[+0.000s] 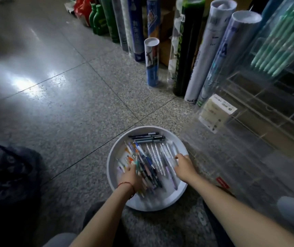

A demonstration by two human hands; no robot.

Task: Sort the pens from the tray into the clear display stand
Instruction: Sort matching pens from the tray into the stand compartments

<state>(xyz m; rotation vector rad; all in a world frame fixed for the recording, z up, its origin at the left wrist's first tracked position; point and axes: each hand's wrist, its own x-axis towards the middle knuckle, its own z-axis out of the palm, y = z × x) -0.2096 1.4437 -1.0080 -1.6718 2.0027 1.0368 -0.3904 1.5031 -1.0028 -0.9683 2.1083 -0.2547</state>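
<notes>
A round white tray (pixel 162 202) sits on the floor in front of me, filled with several pens (pixel 151 157) of mixed colours. Dark pens (pixel 147 137) lie across its far side. My left hand (pixel 131 176) reaches into the left part of the pile, its fingers among the pens. My right hand (pixel 184 165) rests at the tray's right rim, fingertips touching the white pens there. The clear display stand (pixel 260 111) rises to the right, with mint green pens (pixel 281 43) in its top compartments.
Tall cardboard and plastic tubes (pixel 152 61) lean in a row behind the tray. A small boxed item (pixel 215 113) sits at the stand's left side. A dark bag (pixel 9 175) lies at the left. Grey speckled floor tiles stretch to the far left.
</notes>
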